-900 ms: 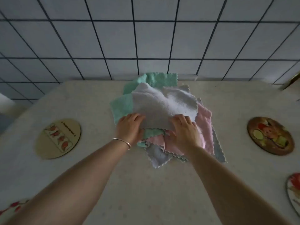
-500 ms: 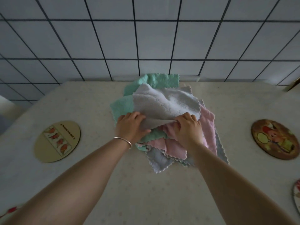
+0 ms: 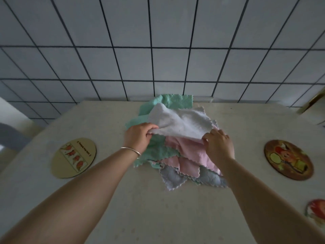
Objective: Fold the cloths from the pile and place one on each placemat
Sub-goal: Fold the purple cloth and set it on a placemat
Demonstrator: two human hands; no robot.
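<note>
While both hands pinch the near edge of the white cloth point(image 3: 181, 123), left hand point(image 3: 138, 136) at its left corner, right hand point(image 3: 219, 147) at its right, fingers curled on the fabric, the cloth lies atop the pile point(image 3: 175, 155) of green, pink and grey cloths at the tabletop point(image 3: 158, 208) centre. A cream oval placemat point(image 3: 73, 158) lies well left, a brown round placemat point(image 3: 288, 160) well right, a third placemat point(image 3: 316, 211) at the right edge. Behind stands a white tiled wall point(image 3: 158, 41) with dark grout
</note>
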